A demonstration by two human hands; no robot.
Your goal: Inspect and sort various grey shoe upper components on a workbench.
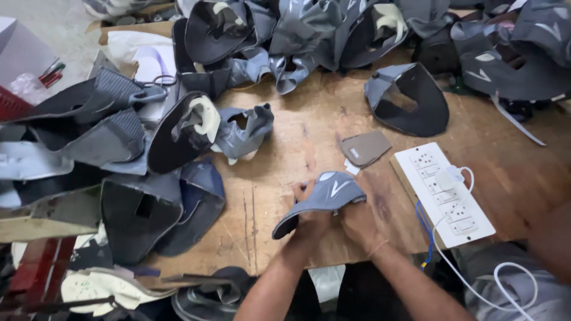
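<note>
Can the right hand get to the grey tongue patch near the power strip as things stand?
Probably yes, once freed: the right hand and the left hand both grip a grey shoe upper. The tongue patch lies just beyond on bare table, nothing between.

Both bare forearms rise from the lower edge and converge toward the middle, wrists close together. The left hand (310, 221) is curled with fingers closed in a grip, thumb raised above it. The right hand (358, 221) sits just beside it, knuckles up, fingers folded under in a clasp, a thin band at its wrist.
</note>
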